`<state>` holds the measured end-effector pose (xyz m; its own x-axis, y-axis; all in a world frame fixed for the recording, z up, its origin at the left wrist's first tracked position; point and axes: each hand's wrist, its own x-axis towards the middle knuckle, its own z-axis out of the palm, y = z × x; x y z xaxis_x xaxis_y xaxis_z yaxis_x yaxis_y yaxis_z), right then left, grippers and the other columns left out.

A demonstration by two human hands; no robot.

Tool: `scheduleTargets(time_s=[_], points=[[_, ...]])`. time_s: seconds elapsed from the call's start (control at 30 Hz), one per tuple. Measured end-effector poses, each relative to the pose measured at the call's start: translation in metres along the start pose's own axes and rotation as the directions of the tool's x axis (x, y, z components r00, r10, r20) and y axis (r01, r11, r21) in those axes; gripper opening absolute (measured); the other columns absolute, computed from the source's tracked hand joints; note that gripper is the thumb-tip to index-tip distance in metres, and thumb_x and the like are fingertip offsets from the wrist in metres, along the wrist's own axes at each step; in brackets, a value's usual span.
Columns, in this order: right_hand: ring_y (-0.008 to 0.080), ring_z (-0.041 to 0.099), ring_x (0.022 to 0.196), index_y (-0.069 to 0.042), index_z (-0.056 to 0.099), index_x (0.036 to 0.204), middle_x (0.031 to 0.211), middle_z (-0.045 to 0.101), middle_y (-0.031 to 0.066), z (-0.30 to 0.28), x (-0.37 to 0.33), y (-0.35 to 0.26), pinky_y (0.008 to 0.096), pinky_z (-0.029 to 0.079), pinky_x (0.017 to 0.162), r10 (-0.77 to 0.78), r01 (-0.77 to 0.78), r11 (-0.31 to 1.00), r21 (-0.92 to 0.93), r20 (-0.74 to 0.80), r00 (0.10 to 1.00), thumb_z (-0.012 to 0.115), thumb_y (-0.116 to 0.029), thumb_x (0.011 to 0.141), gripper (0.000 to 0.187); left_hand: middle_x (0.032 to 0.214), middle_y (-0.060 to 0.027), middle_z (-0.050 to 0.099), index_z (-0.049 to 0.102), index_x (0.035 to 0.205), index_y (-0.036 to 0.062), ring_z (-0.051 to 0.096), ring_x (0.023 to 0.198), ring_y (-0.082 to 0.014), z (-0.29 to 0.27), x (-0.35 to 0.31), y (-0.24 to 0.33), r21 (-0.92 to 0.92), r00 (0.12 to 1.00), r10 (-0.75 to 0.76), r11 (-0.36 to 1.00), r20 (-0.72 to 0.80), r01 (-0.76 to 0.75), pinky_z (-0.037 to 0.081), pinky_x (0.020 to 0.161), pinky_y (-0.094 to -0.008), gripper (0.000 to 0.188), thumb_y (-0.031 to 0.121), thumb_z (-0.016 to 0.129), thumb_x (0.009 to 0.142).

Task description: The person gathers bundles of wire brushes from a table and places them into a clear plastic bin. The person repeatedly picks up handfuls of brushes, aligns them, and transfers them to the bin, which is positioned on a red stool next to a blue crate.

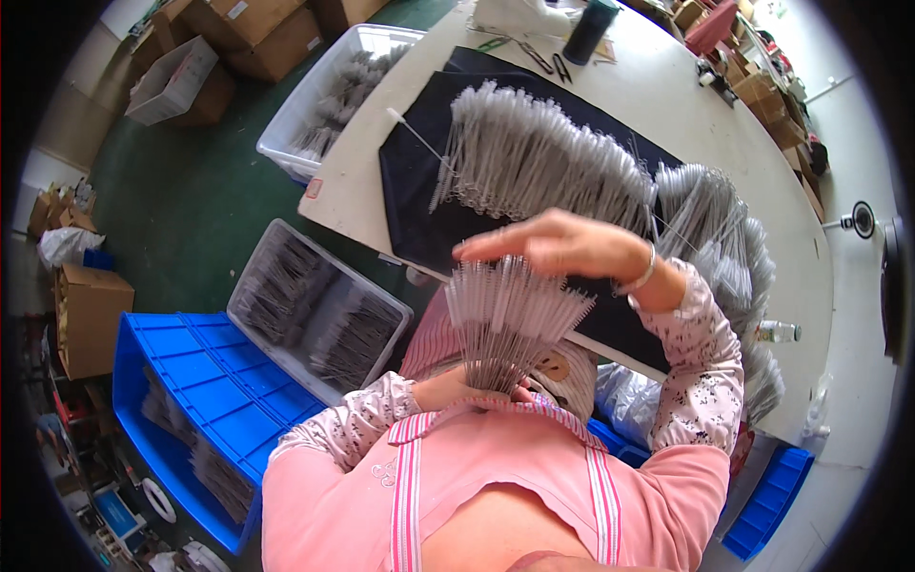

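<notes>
My left hand (457, 386) grips the handle ends of a fanned bunch of thin white bristle brushes (510, 319) held upright close to my chest. My right hand (558, 243), with a bracelet at the wrist, lies flat across the bristle tips of that fan, fingers together and pointing left. Beyond the hands, a long row of the same brushes (534, 157) lies spread on a black cloth (410, 181) on the white table (686, 114).
More brushes (715, 229) pile at the table's right. Clear bins of brushes stand at the table's left (324, 95) and below it (315, 315), on blue crates (191, 372). Scissors (548, 62), a dark cylinder (591, 29) and cardboard boxes (91, 315) lie around.
</notes>
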<state>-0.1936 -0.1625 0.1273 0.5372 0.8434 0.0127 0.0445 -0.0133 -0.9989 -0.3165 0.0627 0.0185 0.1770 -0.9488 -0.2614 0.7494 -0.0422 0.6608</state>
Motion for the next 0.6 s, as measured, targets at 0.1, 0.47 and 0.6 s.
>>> scheduleTargets(time_s=[0.1, 0.47, 0.6], points=[[0.0198, 0.065, 0.093, 0.001, 0.061, 0.115, 0.106, 0.066, 0.0108, -0.044, 0.045, 0.017, 0.0335, 0.052, 0.084, 0.014, -0.026, 0.999, -0.028, -0.385, 0.923, 0.053, -0.038, 0.094, 0.045, 0.119, -0.0139, 0.060, 0.044, 0.125, 0.0025, 0.055, 0.111, -0.0200, -0.002, -0.009, 0.005, 0.034, 0.993, 0.114, 0.993, -0.007, -0.114, 0.040, 0.099, -0.0367, 0.043, 0.014, 0.063, 0.089], [0.0340, 0.067, 0.084, -0.006, 0.071, 0.083, 0.086, 0.068, 0.0191, -0.076, 0.178, 0.136, 0.0410, 0.054, 0.074, -0.027, -0.709, 0.240, -0.663, -0.735, 0.678, 0.061, -0.018, 0.080, 0.016, 0.088, -0.0098, 0.055, 0.029, 0.141, 0.0157, 0.057, 0.084, -0.0217, -0.025, -0.041, 0.016, -0.250, 0.778, 0.410, 0.785, -0.475, -0.567, 0.050, 0.066, -0.0335, 0.061, 0.007, 0.057, 0.088], [0.0350, 0.066, 0.088, -0.004, 0.070, 0.085, 0.091, 0.067, 0.0204, -0.080, 0.185, 0.145, 0.0416, 0.054, 0.077, -0.030, -0.779, 0.324, -0.537, -0.828, 0.559, 0.055, -0.008, 0.076, 0.018, 0.086, -0.0089, 0.061, 0.035, 0.137, 0.0047, 0.058, 0.076, -0.0170, -0.052, -0.043, 0.026, 0.159, 0.580, 0.500, 0.828, -0.644, -0.537, 0.048, 0.061, -0.0293, 0.053, 0.004, 0.056, 0.088]])
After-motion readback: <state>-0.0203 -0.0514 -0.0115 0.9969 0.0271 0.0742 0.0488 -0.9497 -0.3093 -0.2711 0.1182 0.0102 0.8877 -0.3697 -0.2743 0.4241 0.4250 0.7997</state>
